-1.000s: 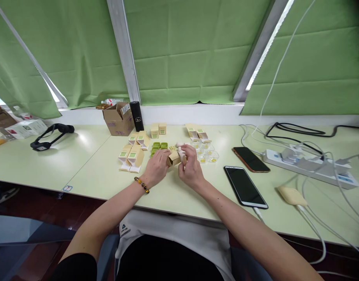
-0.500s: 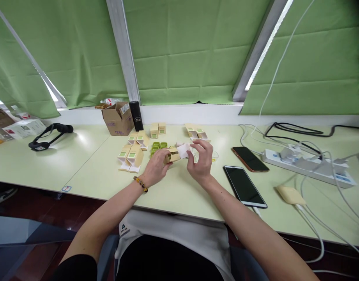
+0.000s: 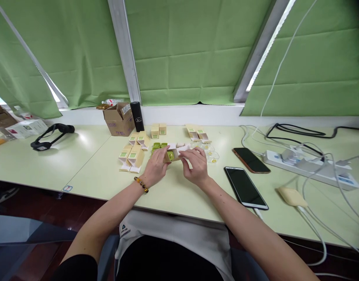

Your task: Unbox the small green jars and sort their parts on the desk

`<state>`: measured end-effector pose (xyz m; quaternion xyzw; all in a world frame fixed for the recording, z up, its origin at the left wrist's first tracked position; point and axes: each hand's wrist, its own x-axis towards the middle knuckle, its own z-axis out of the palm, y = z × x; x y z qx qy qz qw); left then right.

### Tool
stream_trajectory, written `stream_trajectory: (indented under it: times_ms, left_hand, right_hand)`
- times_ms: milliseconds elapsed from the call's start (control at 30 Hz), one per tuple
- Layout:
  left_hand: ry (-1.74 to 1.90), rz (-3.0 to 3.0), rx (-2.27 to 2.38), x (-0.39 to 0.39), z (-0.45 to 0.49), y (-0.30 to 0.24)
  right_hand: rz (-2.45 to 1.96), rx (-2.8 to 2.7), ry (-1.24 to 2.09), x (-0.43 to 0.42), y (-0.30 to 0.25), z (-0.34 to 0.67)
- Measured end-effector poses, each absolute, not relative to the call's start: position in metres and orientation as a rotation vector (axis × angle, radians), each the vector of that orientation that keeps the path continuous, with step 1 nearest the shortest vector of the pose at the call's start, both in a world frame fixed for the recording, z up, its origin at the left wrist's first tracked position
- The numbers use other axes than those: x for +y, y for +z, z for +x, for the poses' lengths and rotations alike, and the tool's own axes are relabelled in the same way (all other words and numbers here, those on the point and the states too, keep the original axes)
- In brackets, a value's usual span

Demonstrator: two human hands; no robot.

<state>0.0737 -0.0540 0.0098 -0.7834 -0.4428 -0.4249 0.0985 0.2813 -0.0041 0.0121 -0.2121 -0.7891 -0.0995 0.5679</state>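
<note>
My left hand (image 3: 156, 167) grips a small tan carton (image 3: 172, 154) lying on its side just above the pale green table (image 3: 88, 168). Its open end faces right with white flaps spread, and something green shows inside. My right hand (image 3: 196, 165) pinches at that open end, fingers closed on the flap. Behind the hands lie several small green pots (image 3: 158, 146). More tan cartons with green labels (image 3: 132, 156) sit to the left. Clear plastic trays (image 3: 210, 154) lie to the right.
Two dark phones (image 3: 245, 186) (image 3: 251, 159) lie right of my hands. A white power strip (image 3: 310, 169) with many cables sits at far right. A brown cardboard box (image 3: 118, 119), a black cylinder (image 3: 137, 116) and a black headset (image 3: 50, 136) stand toward the back and left.
My right hand went out toward the clear trays, then came back to the carton's open end. A green item now shows inside the carton. The left hand kept its hold.
</note>
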Motion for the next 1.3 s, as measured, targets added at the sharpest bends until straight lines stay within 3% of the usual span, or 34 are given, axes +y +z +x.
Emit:
stream_trajectory:
  times_ms: [567, 733, 1000, 1300]
  left_hand:
    - [-0.929, -2.235, -1.137, -0.064, 0.081, 0.017]
    - [-0.975, -2.203, -1.194, -0.062, 0.075, 0.018]
    - [-1.084, -2.143, -1.296, -0.056, 0.069, 0.019]
    - [-1.368, -2.016, -1.350, -0.043, 0.052, 0.018]
  right_hand:
    - [-0.863, -1.839, 0.233, -0.017, 0.007, 0.262]
    - [-0.795, -1.687, 0.412, -0.018, 0.007, 0.262]
    - [-0.694, -1.339, 0.973, -0.009, 0.006, 0.262]
    - [-0.572, -1.294, 1.120, -0.011, 0.020, 0.272]
